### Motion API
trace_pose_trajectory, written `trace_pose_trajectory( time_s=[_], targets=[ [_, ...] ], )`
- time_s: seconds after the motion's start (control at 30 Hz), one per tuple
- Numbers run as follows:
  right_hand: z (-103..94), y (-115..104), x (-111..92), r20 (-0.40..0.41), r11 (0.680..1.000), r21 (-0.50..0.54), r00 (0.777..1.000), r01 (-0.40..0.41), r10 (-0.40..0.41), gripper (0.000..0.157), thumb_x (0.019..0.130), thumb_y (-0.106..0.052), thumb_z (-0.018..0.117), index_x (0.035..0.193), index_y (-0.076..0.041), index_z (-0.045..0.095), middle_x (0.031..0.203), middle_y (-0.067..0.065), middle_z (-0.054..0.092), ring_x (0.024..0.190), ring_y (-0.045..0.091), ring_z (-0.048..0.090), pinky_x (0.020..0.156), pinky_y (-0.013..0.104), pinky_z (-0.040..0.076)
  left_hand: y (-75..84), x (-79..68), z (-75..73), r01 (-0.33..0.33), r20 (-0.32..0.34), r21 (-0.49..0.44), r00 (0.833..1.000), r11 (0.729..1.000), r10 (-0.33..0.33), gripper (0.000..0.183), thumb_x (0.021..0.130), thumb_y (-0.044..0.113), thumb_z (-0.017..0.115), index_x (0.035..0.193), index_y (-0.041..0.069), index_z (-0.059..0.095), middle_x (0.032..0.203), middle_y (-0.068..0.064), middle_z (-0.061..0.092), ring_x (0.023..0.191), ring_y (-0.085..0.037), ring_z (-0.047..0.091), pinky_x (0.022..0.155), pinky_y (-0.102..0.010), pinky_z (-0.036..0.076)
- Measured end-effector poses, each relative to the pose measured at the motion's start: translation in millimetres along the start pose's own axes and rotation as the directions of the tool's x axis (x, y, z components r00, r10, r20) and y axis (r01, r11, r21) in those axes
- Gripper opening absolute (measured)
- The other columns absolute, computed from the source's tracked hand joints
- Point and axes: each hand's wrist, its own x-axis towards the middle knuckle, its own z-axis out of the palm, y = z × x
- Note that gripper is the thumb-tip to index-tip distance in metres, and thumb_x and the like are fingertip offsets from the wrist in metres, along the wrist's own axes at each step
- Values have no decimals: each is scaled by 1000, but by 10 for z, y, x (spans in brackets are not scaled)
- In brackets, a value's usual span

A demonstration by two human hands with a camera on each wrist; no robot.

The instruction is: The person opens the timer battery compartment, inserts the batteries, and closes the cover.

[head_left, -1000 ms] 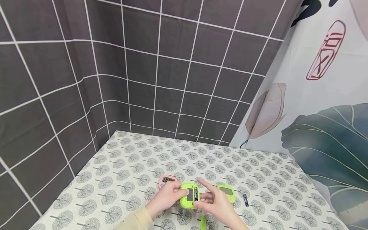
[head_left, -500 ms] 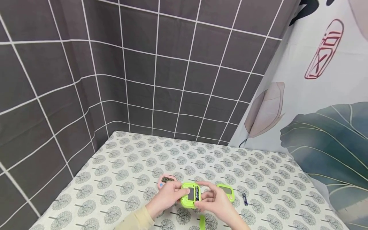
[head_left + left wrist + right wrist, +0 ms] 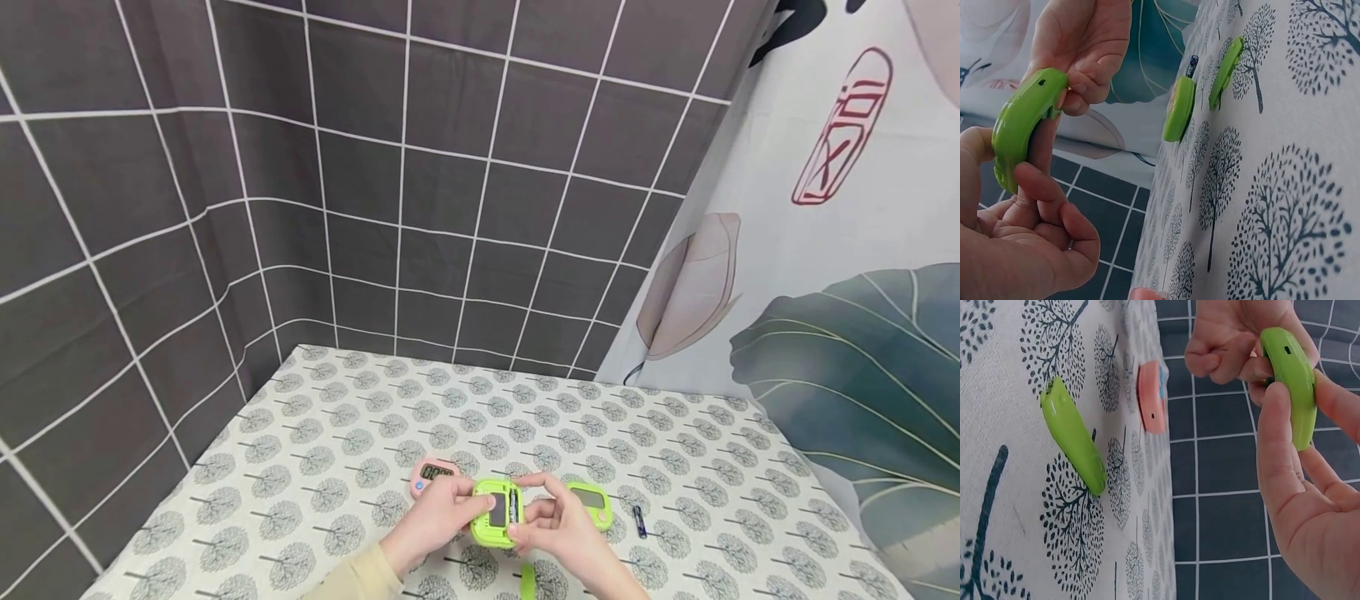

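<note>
My left hand grips a lime-green digital timer, its back turned up and its battery compartment uncovered. The left thumb lies over the dark panel on the back. A dark AAA battery sits lengthwise in the compartment along the right side. My right hand pinches that side of the timer, index finger at the far end and thumb at the near end. In both wrist views the green timer is held above the table between the hands. Its compartment is hidden in the right wrist view.
A pink timer with a digital display lies behind my left hand. A second green timer rests behind the right hand, with a loose battery to its right. The green battery cover lies nearer me on the tree-patterned cloth.
My right index finger, lifted away from the timer a second ago, has come down onto its far edge. The left hand keeps the same grip.
</note>
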Motion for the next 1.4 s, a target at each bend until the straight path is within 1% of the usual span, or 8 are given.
trace_pose_trajectory(
  time_s=[0.27,0.53,0.77,0.93,1.07,1.17,1.3,1.4],
  targets=[
    [17,-4,6,-23,1000,-14,1000,-11,10,60,82,-6,71,133,3,39,82,9,62,68,17,66,69,38,57,-11,-5,0,-6,4,-11,1000,1000,6,23,88,22,63,91,0,69,63,3,62,57,-8,44,50,-18,37],
    [40,52,1,-74,993,-113,997,31,-39,59,83,-9,71,133,0,41,83,15,65,65,16,65,66,36,57,-30,2,-10,-19,8,-30,1000,999,19,30,89,22,63,101,-4,67,76,-13,70,58,-7,50,53,-18,42],
    [51,75,-6,-70,985,-161,995,61,-73,58,84,-10,70,132,1,40,83,16,65,65,15,65,65,35,57,-47,-14,-9,-26,4,-22,1000,999,26,28,88,22,63,101,-2,68,74,-8,70,58,-9,49,53,-19,43],
    [45,81,-36,-59,967,-246,994,71,-88,59,84,-15,71,132,0,41,84,12,66,66,13,65,64,31,56,-52,-32,-12,-23,10,-27,1000,999,23,25,88,21,64,101,0,68,80,-13,71,62,-9,55,56,-20,46],
    [10,103,-62,-43,934,-346,993,89,-110,63,82,-20,74,132,-1,41,80,7,65,64,9,62,58,29,55,-47,-28,-46,-4,-6,-13,1000,1000,4,28,88,22,64,106,1,68,82,-13,72,61,-9,54,56,-21,45],
    [-20,126,-83,-44,883,-463,993,75,-107,64,78,-26,77,127,1,45,72,-1,60,60,4,56,54,25,51,-39,-22,-72,7,-33,6,999,1000,-6,29,87,24,65,107,3,68,81,-10,72,62,-10,54,58,-23,45],
    [-30,151,-118,-78,806,-591,997,-32,-17,60,75,-34,79,114,1,51,66,-4,54,55,4,49,50,23,44,-52,-17,-80,14,-38,7,999,1000,-14,29,87,24,65,109,4,68,83,-7,73,65,-12,57,60,-24,46],
    [-24,183,-143,-95,776,-619,993,-117,73,57,73,-36,80,109,-2,52,65,-2,52,54,8,48,50,24,40,-72,-15,-79,25,-30,-4,999,1000,-25,29,87,24,65,109,5,68,83,-7,73,64,-11,56,59,-23,44]
  ],
)
